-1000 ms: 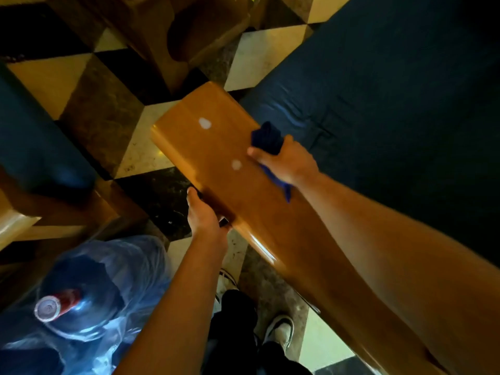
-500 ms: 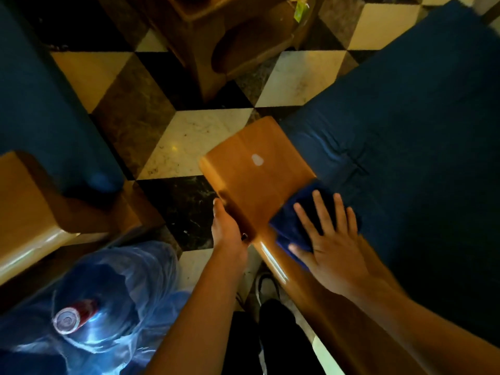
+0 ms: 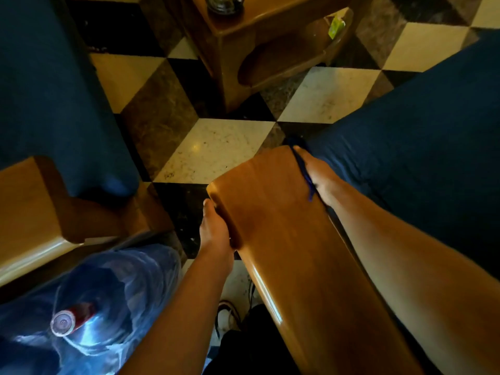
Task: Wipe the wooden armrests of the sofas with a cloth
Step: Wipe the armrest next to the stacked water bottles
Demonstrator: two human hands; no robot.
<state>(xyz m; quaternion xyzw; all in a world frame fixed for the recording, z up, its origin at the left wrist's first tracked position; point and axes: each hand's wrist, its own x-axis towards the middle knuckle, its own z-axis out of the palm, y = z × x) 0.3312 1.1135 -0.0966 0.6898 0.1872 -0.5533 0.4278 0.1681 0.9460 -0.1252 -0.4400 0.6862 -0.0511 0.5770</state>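
The right hand (image 3: 323, 180) is pressed flat against the inner side of the wooden armrest (image 3: 286, 226), next to the blue seat cushion (image 3: 405, 163). Its fingers are closed on a dark blue cloth (image 3: 304, 169), which is squashed between the hand and the wood. The left hand (image 3: 215, 228) is wrapped around the outer edge of the same armrest, holding on. I think the person is wiping the side now, and the top looks clean and shiny. Next, the cloth should slide along that side toward the person, staying flat on the wood. A 2nd armrest (image 3: 29, 212) waits at the left, beside a big water bottle (image 3: 89, 301).
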